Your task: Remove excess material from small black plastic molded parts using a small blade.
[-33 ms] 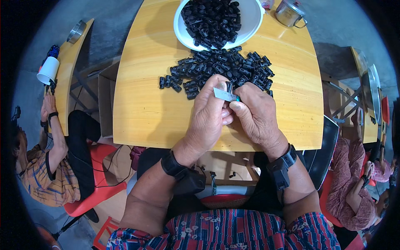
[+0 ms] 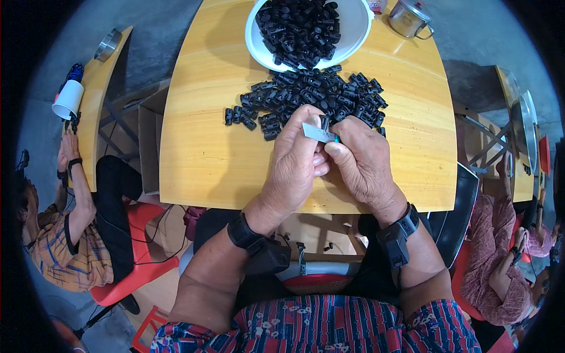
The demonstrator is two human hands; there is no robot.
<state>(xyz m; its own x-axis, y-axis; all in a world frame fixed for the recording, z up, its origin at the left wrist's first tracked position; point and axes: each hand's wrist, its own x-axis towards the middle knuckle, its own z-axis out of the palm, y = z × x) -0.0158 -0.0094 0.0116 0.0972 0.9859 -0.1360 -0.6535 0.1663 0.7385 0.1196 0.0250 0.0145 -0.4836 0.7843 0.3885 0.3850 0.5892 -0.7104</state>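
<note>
Black plastic pieces (image 2: 318,94) are lying in a loose heap on the yellow wooden bench (image 2: 218,167), just past the person's two hands, and loads more are piling up in the white basin (image 2: 252,44) behind it. So the left hand (image 2: 291,162) is pinching a small black piece (image 2: 324,122) up at the near edge of the heap, thumb and fingers clamped on it, though most of it is hiding behind the hands. The right hand (image 2: 362,159) is gripping a flat grey blade (image 2: 316,133) by its teal end, fingers curled in and thumb pressing on it. That blade is pointing left, crossing right in front of the left thumb; can't tell if it's actually touching the black piece. Both wrists are wearing chunky black bands (image 2: 240,230). Over at the basin's right, a lidded metal mug (image 2: 406,22) is sitting near the far edge. Off to the left, a co-worker in a plaid shirt (image 2: 70,259) is sitting on a red chair (image 2: 141,235), hands resting at another bench (image 2: 97,112).
</note>
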